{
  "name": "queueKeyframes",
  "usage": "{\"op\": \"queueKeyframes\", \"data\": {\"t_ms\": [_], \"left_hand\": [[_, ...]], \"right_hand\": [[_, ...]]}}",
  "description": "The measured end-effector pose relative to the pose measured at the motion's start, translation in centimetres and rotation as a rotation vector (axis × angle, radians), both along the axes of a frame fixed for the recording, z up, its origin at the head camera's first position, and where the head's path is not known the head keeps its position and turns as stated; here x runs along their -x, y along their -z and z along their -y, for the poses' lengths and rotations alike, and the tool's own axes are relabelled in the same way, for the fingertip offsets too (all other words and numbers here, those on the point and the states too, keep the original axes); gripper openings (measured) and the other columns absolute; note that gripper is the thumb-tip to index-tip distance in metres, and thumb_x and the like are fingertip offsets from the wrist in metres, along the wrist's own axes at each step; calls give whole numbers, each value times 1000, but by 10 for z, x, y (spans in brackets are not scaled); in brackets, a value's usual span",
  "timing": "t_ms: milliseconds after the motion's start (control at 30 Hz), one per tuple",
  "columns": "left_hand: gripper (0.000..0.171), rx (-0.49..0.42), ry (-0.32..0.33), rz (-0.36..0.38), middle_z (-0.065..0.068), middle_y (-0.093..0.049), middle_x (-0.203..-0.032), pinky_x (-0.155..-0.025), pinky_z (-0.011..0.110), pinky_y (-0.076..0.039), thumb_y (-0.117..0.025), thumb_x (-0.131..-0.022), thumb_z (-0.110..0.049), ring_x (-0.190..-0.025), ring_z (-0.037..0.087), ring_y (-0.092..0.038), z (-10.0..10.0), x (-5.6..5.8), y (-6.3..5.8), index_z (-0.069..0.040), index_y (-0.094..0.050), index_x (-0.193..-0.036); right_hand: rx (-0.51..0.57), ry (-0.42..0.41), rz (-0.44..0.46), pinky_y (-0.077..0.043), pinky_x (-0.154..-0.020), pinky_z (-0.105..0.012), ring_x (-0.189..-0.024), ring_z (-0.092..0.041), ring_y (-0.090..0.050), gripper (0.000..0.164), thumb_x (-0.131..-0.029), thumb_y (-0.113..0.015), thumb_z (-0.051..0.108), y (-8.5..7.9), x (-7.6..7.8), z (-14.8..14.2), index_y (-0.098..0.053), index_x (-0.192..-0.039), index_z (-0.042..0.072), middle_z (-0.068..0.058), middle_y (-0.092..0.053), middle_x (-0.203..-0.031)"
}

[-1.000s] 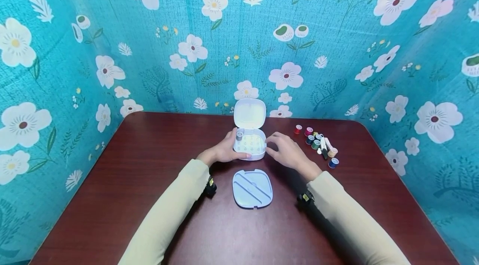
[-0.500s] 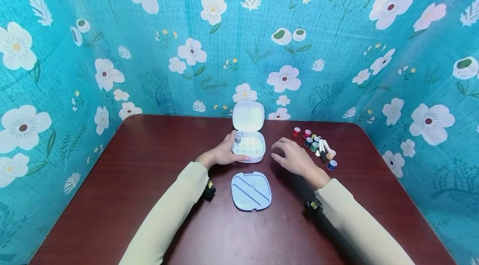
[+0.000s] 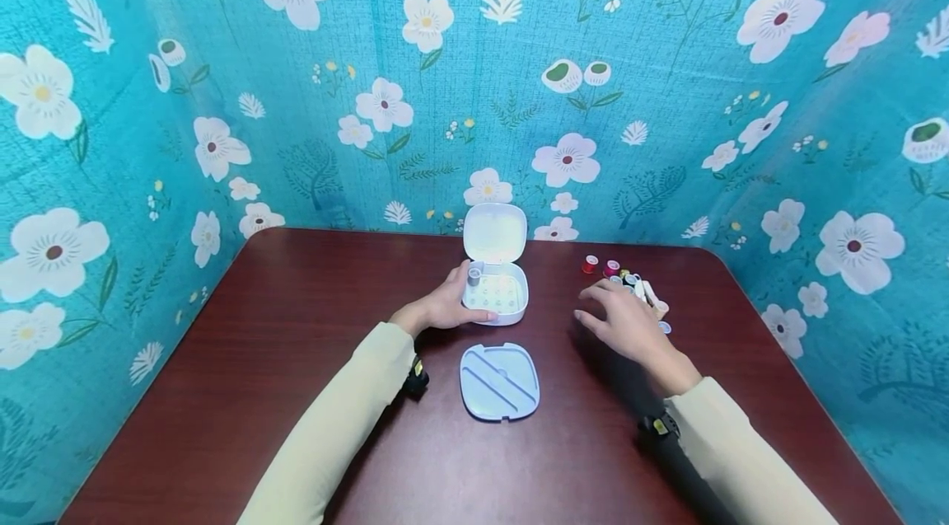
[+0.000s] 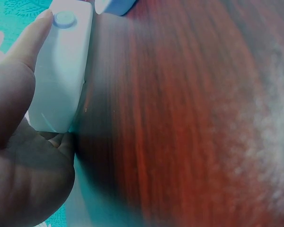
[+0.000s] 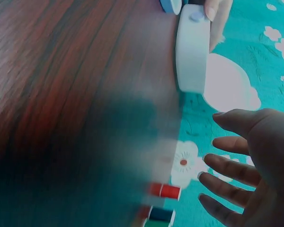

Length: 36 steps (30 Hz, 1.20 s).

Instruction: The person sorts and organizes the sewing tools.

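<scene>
My left hand (image 3: 445,302) grips the left side of a white sewing box (image 3: 513,316), its thumb along the front wall. The hinged lid (image 3: 495,233) stands raised at the back. Inside are small pegs, and a grey thread spool (image 3: 474,276) stands in the back left corner. In the left wrist view the thumb presses near a round button (image 4: 65,19) on the box wall. Holding nothing, my right hand (image 3: 626,323) hovers over the table, right of the box, with fingers spread in the right wrist view. It partly hides several thread spools; a red spool (image 5: 169,191) shows beyond its fingertips.
A light blue tray panel (image 3: 499,381) with diagonal ridges lies in front of the box. Right of the box are a magenta spool (image 3: 611,268), other spools and white tools (image 3: 651,300). A floral turquoise curtain (image 3: 430,121) surrounds the dark red table (image 3: 334,278).
My right hand has moved away from the box's right edge, rightward to the spools, and now covers some of them. The left hand keeps its grip on the box.
</scene>
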<state>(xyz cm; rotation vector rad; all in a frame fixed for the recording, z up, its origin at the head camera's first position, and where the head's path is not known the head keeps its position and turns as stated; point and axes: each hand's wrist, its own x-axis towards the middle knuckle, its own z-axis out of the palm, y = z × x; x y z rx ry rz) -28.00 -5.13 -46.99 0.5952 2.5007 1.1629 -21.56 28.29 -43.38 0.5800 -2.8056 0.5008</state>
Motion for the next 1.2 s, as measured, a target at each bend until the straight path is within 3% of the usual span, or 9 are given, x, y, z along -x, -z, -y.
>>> {"op": "queueKeyframes", "data": {"t_ms": [233, 400, 733, 933, 1033, 1200], "left_hand": [[125, -12, -8, 14, 15, -18, -163, -120, 47, -27, -83, -83, -52, -145, 27, -28, 1, 0, 1, -13, 4, -164], [125, -4, -10, 17, 14, -17, -163, -120, 46, -27, -83, -83, -52, -145, 27, -28, 1, 1, 1, -13, 4, -164], [124, -16, 0, 16, 15, -19, -162, -119, 46, -27, -83, -83, -52, -144, 27, -28, 1, 2, 2, -12, 3, -164], [124, 0, -5, 18, 14, -18, -162, -119, 47, -27, -82, -82, -54, -144, 27, -28, 1, 2, 1, -13, 2, -164], [123, 1, -3, 18, 15, -19, -162, -119, 47, -27, -82, -83, -53, -144, 27, -28, 0, 1, 1, -13, 2, -164], [123, 0, 1, 11, 15, -20, -161, -119, 46, -27, -82, -83, -52, -143, 27, -28, -1, 1, 1, -11, 1, -163]], "right_hand": [[48, 127, -1, -53, -84, -64, -113, -41, -60, 40, -87, -82, 25, -5, -13, -26, -72, -120, 5, -21, -66, -124], [91, 190, 36, -52, -82, -65, -106, -40, -60, 39, -89, -81, 24, -10, -22, -42, -71, -121, 4, -21, -65, -123], [83, 343, 62, -51, -68, -62, -92, -37, -62, 40, -89, -79, 24, -16, -33, -66, -69, -121, 2, -24, -64, -117], [101, 454, 146, -50, -63, -56, -88, -37, -61, 52, -92, -76, 40, -12, -37, -81, -67, -119, -3, -26, -67, -106], [119, 471, 172, -51, -63, -54, -87, -38, -61, 53, -91, -76, 41, -8, -38, -87, -66, -116, -5, -27, -68, -103], [156, 459, 202, -53, -66, -49, -87, -40, -59, 49, -86, -81, 28, -2, -36, -93, -65, -112, -10, -28, -68, -99]]}}
